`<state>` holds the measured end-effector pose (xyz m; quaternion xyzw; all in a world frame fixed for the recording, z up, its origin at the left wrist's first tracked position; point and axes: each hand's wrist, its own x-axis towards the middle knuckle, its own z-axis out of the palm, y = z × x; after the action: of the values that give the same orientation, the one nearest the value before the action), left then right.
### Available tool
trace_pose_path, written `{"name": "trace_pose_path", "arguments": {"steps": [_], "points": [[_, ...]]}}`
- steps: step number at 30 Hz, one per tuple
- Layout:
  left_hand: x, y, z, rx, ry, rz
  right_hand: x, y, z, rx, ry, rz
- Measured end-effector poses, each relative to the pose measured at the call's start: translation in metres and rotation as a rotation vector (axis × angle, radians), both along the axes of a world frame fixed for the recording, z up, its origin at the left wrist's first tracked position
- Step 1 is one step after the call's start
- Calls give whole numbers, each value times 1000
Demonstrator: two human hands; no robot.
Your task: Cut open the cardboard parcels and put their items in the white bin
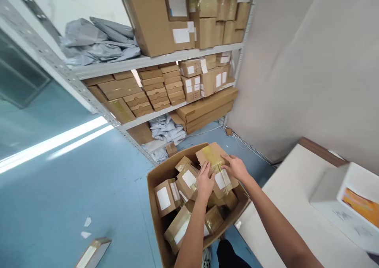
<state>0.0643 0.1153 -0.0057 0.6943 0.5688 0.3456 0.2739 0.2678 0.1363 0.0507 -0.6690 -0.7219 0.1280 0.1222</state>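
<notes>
A large open carton [154,205] stands on the floor before me, filled with several smaller parcels. My right hand [236,167] grips the right side of a small cardboard box [211,152] sealed with yellowish tape, at the carton's far right corner. On the near left side of this box rest the fingers of my left hand [205,180], thumb bent inward. White labels show on a parcel [164,198] at the left and on another parcel [187,180] in the middle. My left forearm hides part of the parcels below.
Metal shelving [177,57] behind the carton carries brown boxes and grey mailing bags [97,41]. At right is a white table [284,205] with a white box [349,205] on it. A narrow box [93,254] lies on the blue floor, beside paper scraps [86,228].
</notes>
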Motion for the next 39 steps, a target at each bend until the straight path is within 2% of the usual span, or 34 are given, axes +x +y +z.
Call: {"name": "trace_pose_path", "arguments": {"steps": [3,7,9,12,16,19,23,27,29,30,33,35,37,39], "points": [[17,-27,25,112,-29,-142,21,-64,23,152,11,-133],[52,-63,40,138,-54,-412,48,-158,26,250,-5,-385],[76,-84,42,102,-65,-558,61,-205,26,212,-34,-519],[118,-121,40,2,-74,-755,83,-275,32,67,-99,-717],[177,-179,29,-150,-61,-1002,112,-363,35,-132,-145,-925],[221,-224,21,-212,-43,-1136,134,-420,27,-167,-141,-1046],[281,-279,17,-129,-23,-1212,173,-488,13,-73,-67,-1199],[324,-329,6,72,-80,-1197,214,-551,-11,197,167,-1231],[327,-354,-12,97,-127,-1159,227,-579,-33,257,337,-1244],[324,-366,-23,75,-137,-1136,231,-591,-47,239,417,-1266],[307,-400,-60,-94,-57,-1106,239,-622,-92,78,616,-1323],[301,-416,-77,-212,45,-1102,244,-638,-116,18,709,-1292],[306,-423,-83,-248,160,-1085,252,-649,-130,41,763,-1216],[323,-424,-79,-199,295,-1074,263,-658,-132,78,782,-1142]]}}
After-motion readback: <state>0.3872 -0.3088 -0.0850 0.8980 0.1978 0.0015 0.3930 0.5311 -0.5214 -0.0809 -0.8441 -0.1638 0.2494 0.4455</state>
